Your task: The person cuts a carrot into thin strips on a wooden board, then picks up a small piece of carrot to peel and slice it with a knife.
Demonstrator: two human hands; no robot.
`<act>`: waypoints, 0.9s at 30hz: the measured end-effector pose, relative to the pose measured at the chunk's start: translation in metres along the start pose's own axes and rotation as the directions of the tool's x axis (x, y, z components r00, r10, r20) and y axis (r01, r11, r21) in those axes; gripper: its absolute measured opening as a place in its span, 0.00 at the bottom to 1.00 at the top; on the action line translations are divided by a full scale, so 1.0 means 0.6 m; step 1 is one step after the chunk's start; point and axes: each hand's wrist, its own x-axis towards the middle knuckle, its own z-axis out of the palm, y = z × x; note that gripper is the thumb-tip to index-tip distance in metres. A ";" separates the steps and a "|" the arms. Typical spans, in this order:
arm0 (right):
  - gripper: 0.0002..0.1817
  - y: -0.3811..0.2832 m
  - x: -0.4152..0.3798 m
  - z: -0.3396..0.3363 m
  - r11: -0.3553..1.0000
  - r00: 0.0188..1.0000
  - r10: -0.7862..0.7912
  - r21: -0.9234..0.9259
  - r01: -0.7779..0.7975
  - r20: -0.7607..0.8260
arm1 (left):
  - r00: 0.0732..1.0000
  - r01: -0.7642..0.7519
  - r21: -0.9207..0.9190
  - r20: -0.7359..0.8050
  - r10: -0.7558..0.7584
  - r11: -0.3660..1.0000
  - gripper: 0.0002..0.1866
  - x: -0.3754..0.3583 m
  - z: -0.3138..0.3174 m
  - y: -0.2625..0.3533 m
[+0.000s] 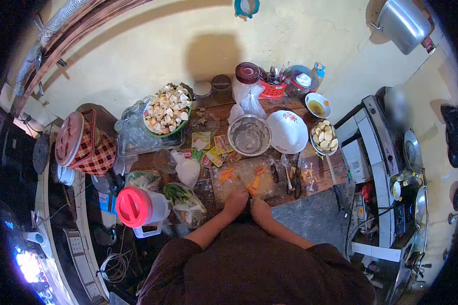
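My left hand (236, 202) is closed at the near edge of a floury wooden cutting board (224, 190), with its fingertips pressed on thin orange carrot strips (250, 191). Close beside it, my right hand (260, 209) is curled shut; what it grips is hidden by the hand and too small to make out. Cut carrot sticks (227, 175) lie on the left of the board. Longer carrot pieces (256, 181) rest farther right. A dark-handled utensil (275, 174) lies at the board's right side.
Behind the board stand a metal bowl (249, 136) and a white floral plate (288, 133). A pan of pale slices (324, 137) is to the right. Seasoning packets (217, 150), bagged greens (180, 197) and a red-lidded jug (137, 207) stand left. The stove (379, 132) is far right.
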 end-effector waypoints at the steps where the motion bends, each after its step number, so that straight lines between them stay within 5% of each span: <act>1: 0.17 -0.005 -0.003 -0.007 1.000 1.000 0.020 -0.010 -0.020 0.019 | 0.999 0.043 0.022 0.032 -0.043 0.999 0.11 -0.002 -0.001 0.003; 8: 0.17 0.021 -0.006 0.004 0.991 0.993 -0.111 0.074 0.114 -0.040 | 0.999 -0.020 -0.015 0.037 0.020 1.000 0.09 -0.008 0.003 -0.005; 17: 0.18 0.011 -0.003 0.000 0.997 0.999 -0.046 0.061 0.045 0.009 | 0.979 -0.167 0.083 -0.102 0.175 0.983 0.04 -0.004 0.008 -0.005; 21: 0.18 0.026 0.013 0.030 0.999 0.999 -0.034 0.028 0.033 0.024 | 0.994 -0.100 0.042 -0.034 0.101 0.994 0.06 -0.007 0.011 -0.005; 27: 0.16 -0.001 0.002 0.003 0.999 0.998 0.054 -0.005 -0.054 0.044 | 0.976 -0.177 0.074 -0.113 0.184 0.981 0.04 -0.008 0.007 0.001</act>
